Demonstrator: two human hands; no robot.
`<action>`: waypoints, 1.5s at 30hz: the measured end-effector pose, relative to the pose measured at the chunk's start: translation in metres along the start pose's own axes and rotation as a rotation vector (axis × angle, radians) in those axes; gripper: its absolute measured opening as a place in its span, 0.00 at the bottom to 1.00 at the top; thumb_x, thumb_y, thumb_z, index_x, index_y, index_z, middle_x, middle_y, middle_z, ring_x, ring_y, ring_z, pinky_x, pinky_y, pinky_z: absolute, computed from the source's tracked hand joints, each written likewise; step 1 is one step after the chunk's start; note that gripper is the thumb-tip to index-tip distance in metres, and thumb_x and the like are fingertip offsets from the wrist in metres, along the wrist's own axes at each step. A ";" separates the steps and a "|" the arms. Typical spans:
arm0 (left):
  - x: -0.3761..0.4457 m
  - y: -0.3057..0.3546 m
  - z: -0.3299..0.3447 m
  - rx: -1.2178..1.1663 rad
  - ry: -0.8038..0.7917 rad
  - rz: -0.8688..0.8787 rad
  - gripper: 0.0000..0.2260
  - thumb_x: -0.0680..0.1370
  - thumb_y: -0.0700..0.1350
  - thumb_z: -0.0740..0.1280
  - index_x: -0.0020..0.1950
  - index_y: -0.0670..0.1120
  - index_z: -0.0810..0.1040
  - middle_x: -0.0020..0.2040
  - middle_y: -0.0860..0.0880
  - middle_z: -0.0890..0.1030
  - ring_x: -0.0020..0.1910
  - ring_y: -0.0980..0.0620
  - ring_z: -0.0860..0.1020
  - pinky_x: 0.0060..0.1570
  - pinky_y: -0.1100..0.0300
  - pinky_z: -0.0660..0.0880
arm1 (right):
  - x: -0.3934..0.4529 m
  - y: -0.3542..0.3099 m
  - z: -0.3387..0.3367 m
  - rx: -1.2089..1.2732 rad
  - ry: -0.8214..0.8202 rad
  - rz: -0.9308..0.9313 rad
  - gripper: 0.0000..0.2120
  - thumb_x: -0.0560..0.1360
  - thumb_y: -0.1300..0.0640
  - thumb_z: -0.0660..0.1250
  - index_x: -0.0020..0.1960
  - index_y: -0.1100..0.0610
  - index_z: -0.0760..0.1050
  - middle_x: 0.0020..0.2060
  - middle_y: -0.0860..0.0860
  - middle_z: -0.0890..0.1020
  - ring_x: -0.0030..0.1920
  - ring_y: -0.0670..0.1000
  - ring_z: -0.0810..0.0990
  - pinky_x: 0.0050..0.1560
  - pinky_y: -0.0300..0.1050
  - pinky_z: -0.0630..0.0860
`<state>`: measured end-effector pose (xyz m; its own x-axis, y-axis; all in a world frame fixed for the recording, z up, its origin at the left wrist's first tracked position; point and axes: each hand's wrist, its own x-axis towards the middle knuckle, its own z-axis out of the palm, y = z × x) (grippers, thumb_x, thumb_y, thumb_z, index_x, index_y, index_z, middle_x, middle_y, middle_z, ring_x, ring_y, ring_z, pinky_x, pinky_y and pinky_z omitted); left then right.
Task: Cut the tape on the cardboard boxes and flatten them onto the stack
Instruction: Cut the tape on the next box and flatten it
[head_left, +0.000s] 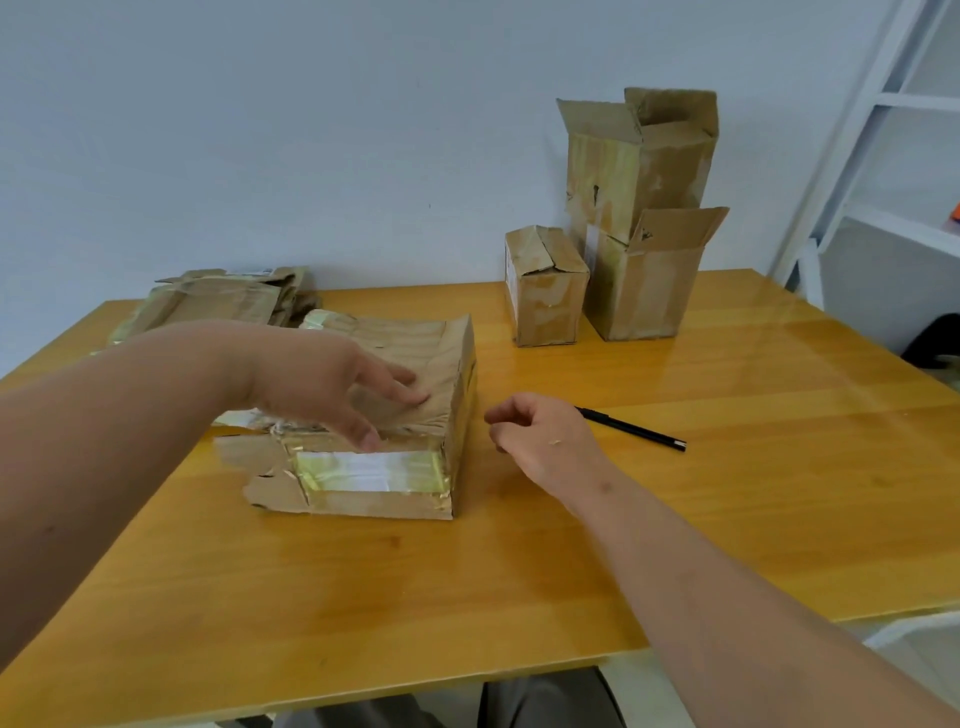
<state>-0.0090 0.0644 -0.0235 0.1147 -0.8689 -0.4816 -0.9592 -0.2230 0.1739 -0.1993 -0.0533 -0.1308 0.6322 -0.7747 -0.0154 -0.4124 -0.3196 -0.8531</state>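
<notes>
My left hand (332, 384) lay spread, fingers straight, on the crushed box (374, 415) mid-surface, pressing it flat, I judged. My right hand (540, 436) hovered beside it, loosely curled, holding nothing; the black cutter (631, 428) lay just behind it, within reach. The flattened stack (218, 301) waited at the far left edge, 3 uncut boxes (639, 218) towards the far right corner.

The glossy wooden table (727, 415) is honey-yellow with darker amber grain bands. The crumpled cardboard box (410, 353) in the middle is dull brown, crossed by shiny yellowish tape around a white label. The slim pen (631, 428) is black. The three standing cardboard boxes (644, 208) are tan-brown. The wall is pale grey-blue; the shelf frame (883, 98) white.
</notes>
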 end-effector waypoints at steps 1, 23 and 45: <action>0.001 0.003 0.001 -0.024 -0.009 0.025 0.26 0.75 0.51 0.71 0.69 0.70 0.66 0.71 0.74 0.58 0.72 0.61 0.60 0.73 0.53 0.52 | 0.003 0.001 0.002 -0.011 0.026 0.000 0.09 0.78 0.58 0.65 0.56 0.50 0.79 0.47 0.48 0.82 0.48 0.48 0.80 0.44 0.38 0.75; 0.027 0.013 0.025 0.479 0.495 -0.006 0.30 0.72 0.64 0.68 0.70 0.61 0.62 0.63 0.57 0.72 0.57 0.54 0.73 0.53 0.56 0.75 | 0.020 0.043 -0.027 -0.837 0.133 0.149 0.15 0.81 0.51 0.57 0.67 0.50 0.70 0.63 0.53 0.71 0.64 0.57 0.68 0.64 0.55 0.63; 0.031 0.014 0.030 0.442 0.476 0.015 0.39 0.74 0.65 0.65 0.70 0.76 0.37 0.69 0.56 0.66 0.63 0.53 0.69 0.53 0.54 0.77 | 0.015 0.048 -0.034 -0.619 0.238 0.022 0.08 0.84 0.52 0.53 0.55 0.53 0.68 0.44 0.50 0.75 0.43 0.53 0.75 0.45 0.50 0.71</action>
<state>-0.0267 0.0479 -0.0619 0.1047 -0.9940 -0.0305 -0.9660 -0.0944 -0.2407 -0.2318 -0.0986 -0.1541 0.4863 -0.8614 0.1467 -0.7693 -0.5017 -0.3956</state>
